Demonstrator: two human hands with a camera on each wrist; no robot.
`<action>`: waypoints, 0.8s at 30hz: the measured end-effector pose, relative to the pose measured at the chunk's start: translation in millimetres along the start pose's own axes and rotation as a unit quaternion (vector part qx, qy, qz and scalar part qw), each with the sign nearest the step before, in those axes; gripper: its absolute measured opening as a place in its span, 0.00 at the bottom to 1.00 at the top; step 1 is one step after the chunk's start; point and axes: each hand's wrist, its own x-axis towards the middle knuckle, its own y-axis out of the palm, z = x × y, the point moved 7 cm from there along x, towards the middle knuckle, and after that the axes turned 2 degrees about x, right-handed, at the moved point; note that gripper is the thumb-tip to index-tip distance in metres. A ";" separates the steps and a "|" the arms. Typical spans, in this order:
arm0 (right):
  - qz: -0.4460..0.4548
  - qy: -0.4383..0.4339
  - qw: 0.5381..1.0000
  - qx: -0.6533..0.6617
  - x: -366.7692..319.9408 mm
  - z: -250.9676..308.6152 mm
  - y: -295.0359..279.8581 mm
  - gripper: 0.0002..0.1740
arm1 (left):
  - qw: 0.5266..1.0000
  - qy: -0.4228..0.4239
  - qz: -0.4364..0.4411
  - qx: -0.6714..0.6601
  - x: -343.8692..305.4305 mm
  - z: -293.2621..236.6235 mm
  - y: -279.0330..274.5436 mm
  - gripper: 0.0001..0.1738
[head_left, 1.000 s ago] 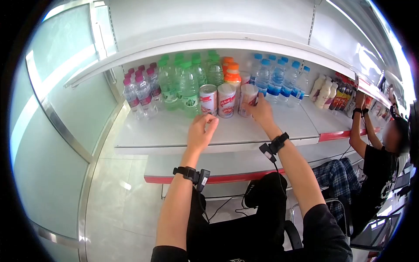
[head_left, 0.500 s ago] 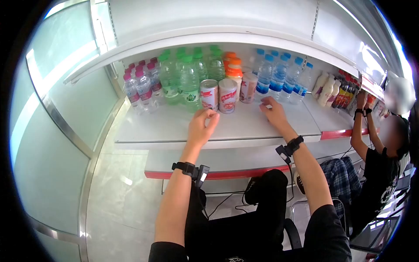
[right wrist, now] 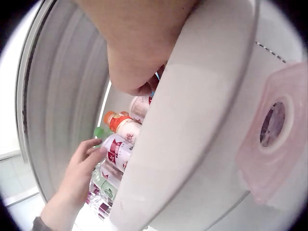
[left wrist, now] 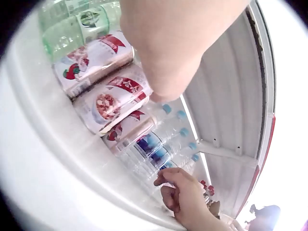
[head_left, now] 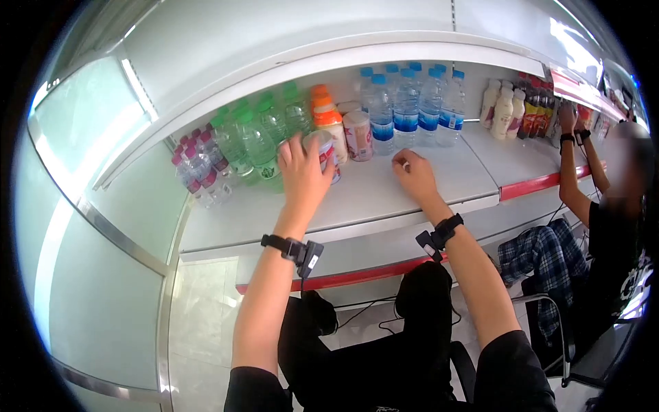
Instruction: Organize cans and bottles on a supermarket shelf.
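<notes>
In the head view my left hand [head_left: 303,172] is at a white and red can [head_left: 325,151], thumb across its front and fingers at its upper left side. A second can [left wrist: 94,62] stands left of it, mostly hidden by that hand in the head view. To the right, a third can [head_left: 358,137] stands farther back, beside the orange-capped bottles [head_left: 329,123]. My right hand [head_left: 417,180] holds nothing; its fingers are loosely bent over the shelf [head_left: 371,192], in front of the blue-capped water bottles [head_left: 406,117].
Green-capped bottles [head_left: 257,147] and small pink-capped bottles [head_left: 199,168] line the left side. White bottles [head_left: 506,110] and dark bottles stand farther right. An upper shelf [head_left: 329,55] overhangs the row. Another person [head_left: 611,226] sits at the right.
My right hand has let go of the third can, which now sits farther back, and drawn away from it. My left hand has moved up onto the cans. The head view has turned.
</notes>
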 end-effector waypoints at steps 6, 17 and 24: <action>0.008 0.026 1.000 0.002 -2.9 10.9 -4.7 0.09 | 0.987 -0.004 0.039 0.157 6.5 -11.3 26.3 0.31; 0.015 -0.009 0.999 0.031 -2.7 9.5 -1.4 0.16 | 0.998 0.002 0.040 -0.047 5.0 -26.3 21.4 0.24; 0.044 -0.041 0.997 0.046 -6.9 27.7 1.1 0.39 | 0.984 -0.053 -0.005 -0.169 10.6 -58.9 23.9 0.16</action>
